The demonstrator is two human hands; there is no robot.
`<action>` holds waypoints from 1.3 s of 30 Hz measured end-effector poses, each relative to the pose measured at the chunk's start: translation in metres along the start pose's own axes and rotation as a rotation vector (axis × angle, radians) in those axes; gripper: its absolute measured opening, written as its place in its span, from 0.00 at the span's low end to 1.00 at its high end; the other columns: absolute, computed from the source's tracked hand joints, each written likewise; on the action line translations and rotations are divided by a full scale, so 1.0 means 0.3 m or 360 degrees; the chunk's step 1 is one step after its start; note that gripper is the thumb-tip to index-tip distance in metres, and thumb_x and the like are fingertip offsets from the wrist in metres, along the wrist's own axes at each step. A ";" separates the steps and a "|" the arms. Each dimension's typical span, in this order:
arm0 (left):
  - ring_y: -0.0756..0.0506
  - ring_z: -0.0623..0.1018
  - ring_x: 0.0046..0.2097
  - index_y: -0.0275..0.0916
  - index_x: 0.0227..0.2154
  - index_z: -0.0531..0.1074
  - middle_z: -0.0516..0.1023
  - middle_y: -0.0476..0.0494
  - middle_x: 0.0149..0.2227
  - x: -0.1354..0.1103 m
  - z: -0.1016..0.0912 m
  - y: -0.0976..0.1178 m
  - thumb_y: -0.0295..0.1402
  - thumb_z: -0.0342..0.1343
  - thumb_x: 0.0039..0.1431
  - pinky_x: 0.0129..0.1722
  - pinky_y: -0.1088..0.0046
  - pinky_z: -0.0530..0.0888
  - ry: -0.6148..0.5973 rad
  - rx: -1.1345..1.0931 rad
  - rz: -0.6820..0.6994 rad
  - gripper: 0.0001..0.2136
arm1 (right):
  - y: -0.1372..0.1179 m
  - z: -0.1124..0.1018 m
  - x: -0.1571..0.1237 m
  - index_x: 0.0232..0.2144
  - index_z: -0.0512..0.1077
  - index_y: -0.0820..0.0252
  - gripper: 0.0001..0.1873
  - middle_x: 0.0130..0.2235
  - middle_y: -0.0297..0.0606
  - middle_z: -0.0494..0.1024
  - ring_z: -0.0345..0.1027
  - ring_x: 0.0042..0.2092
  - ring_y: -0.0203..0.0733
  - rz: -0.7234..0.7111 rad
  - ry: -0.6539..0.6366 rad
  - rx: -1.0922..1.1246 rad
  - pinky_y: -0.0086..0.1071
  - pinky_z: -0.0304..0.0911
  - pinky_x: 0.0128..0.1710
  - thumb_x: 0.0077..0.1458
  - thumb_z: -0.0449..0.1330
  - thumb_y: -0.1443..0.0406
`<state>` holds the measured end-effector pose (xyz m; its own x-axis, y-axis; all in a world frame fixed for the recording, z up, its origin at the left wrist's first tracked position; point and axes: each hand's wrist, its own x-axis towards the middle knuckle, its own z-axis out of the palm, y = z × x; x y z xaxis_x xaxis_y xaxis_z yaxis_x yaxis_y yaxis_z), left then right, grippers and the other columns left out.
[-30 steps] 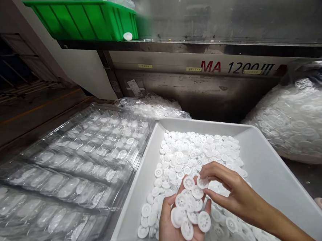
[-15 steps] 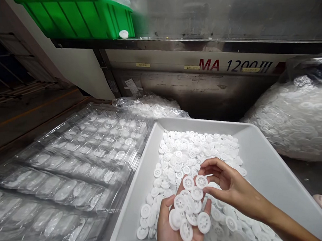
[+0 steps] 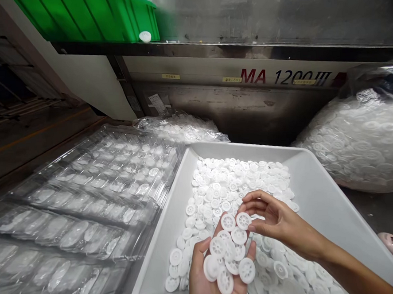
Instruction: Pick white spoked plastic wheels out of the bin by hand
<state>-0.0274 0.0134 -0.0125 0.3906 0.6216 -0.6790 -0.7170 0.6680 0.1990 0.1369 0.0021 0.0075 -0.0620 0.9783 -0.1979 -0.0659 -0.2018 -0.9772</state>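
Observation:
My left hand [image 3: 204, 282] is cupped palm up above the bin, its fingers curled around a small heap of white plastic wheels [image 3: 229, 250]. These are round, with spokes and a raised hub, and they overlap one another. At the top of the heap, my right hand [image 3: 274, 217] holds the edge of one white plastic wheel [image 3: 243, 221] between thumb and fingers. Its other fingers are curved, and their contact behind the wheel is partly hidden. Below both hands, many more loose wheels [image 3: 215, 192] lie in the light grey bin [image 3: 322, 197].
Clear plastic trays [image 3: 86, 193] filled with white pieces stand left of the bin. Behind it lies a clear bag [image 3: 182, 128] of white parts; a larger full bag [image 3: 365, 141] sits at right. A green crate [image 3: 92, 18] rests on the machine ledge [image 3: 210, 48].
The camera view has shifted slightly, so the crate sits higher and farther left in the picture. Both hands keep nearly the same pose around the wheels.

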 end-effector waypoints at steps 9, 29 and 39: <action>0.35 0.75 0.47 0.37 0.33 0.78 0.78 0.35 0.44 -0.008 0.011 0.004 0.33 0.52 0.48 0.52 0.45 0.63 -0.0005 -0.0013 -0.0002 0.12 | 0.004 -0.007 -0.002 0.45 0.61 0.53 0.19 0.46 0.38 0.68 0.62 0.48 0.40 0.0029 -0.0039 0.0068 0.36 0.64 0.45 0.51 0.62 0.68; 0.33 0.72 0.52 0.36 0.41 0.75 0.75 0.33 0.48 -0.024 0.049 -0.027 0.32 0.51 0.50 0.54 0.47 0.62 -0.0063 0.0096 -0.0025 0.16 | -0.016 0.042 0.006 0.35 0.69 0.51 0.08 0.39 0.29 0.73 0.64 0.45 0.40 -0.0039 0.0169 -0.0569 0.38 0.58 0.45 0.51 0.60 0.67; 0.37 0.74 0.50 0.36 0.46 0.72 0.76 0.34 0.47 -0.017 0.049 -0.019 0.33 0.50 0.50 0.51 0.52 0.67 -0.0015 -0.0014 -0.0209 0.19 | 0.001 0.027 0.010 0.41 0.62 0.52 0.08 0.40 0.33 0.65 0.63 0.43 0.36 -0.0178 0.0282 -0.0052 0.33 0.61 0.43 0.57 0.50 0.63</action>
<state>-0.0171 0.0124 0.0003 0.4867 0.5327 -0.6923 -0.6645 0.7402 0.1024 0.1288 0.0046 0.0072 0.1203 0.9881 -0.0958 -0.0300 -0.0928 -0.9952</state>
